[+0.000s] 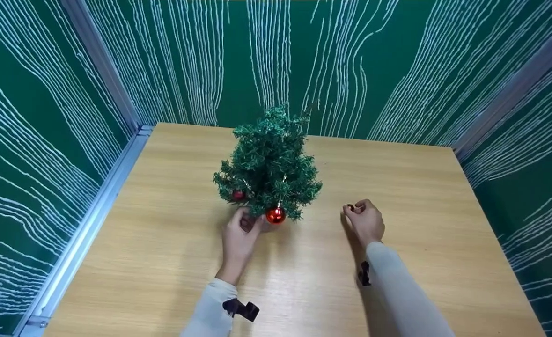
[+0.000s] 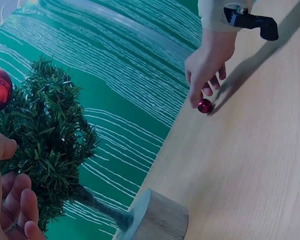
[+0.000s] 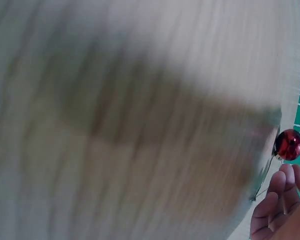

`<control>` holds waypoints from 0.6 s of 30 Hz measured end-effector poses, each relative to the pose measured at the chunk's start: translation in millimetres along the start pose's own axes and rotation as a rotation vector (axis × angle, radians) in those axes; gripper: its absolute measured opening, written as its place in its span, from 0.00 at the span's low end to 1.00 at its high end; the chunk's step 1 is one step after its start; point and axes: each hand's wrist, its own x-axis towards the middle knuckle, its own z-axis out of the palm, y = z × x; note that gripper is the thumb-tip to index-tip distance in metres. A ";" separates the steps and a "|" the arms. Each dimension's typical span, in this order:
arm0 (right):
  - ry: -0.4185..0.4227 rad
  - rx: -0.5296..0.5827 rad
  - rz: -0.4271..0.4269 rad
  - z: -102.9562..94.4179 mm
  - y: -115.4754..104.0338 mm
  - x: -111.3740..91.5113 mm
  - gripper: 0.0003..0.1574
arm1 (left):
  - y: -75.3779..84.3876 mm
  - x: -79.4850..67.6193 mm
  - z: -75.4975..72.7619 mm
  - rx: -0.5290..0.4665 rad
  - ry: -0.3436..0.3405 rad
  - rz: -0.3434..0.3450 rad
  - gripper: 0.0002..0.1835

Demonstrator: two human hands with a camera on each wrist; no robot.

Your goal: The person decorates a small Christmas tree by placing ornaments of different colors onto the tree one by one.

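A small green artificial Christmas tree [image 1: 268,164] stands on a round wooden base [image 2: 165,217]. One red bauble [image 1: 276,215] hangs at its front, and a darker red bauble [image 1: 238,194] sits among the lower left branches. My left hand [image 1: 240,238] is under the low front branches, beside the hanging bauble. In the left wrist view its thumb and loosely bent fingers [image 2: 22,200] are apart, close to the foliage. To the right of the tree, my right hand [image 1: 367,222] pinches another red bauble [image 2: 205,106] low over the table, its fingertips at the top of it.
The light wood table [image 1: 425,196] is bordered by green walls [image 1: 233,61] with white wavy lines on three sides. A metal rail [image 1: 93,206] runs along the left edge. Each sleeve carries a black wrist mount [image 1: 240,309].
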 end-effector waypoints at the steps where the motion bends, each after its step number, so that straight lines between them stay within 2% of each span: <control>1: 0.001 -0.005 0.001 1.1 0.3 -0.1 0.25 | -0.2 -0.2 0.1 -0.001 0.001 0.002 0.10; 8: -0.031 -0.053 0.025 5.6 1.8 2.8 0.28 | -2.4 0.2 0.5 0.002 -0.014 -0.004 0.11; 18: -0.036 -0.041 0.025 10.9 3.3 5.1 0.22 | -5.2 1.7 -0.5 0.044 -0.001 0.007 0.12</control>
